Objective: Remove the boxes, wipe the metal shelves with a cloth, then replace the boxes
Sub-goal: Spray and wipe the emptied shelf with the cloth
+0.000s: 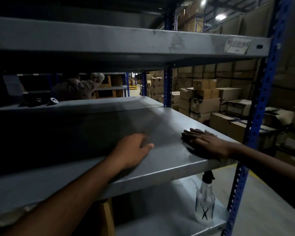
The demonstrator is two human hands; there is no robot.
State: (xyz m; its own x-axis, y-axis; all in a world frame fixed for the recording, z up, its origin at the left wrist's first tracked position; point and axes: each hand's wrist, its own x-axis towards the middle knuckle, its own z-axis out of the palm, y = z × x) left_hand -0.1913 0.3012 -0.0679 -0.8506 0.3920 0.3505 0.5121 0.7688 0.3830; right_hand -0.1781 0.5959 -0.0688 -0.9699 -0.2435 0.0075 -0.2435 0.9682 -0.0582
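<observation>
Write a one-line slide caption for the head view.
Right hand presses a dark cloth flat on the metal shelf; left hand rests alongside.

The grey metal middle shelf (pixel 160 126) bears a dark cloth (pixel 186 136) under the flat right hand (pixel 209 143), the left hand (pixel 133 150) resting beside it, while the lower metal shelf (pixel 160 210) below the right hand holds a clear plastic spray bottle (pixel 205 201).
</observation>
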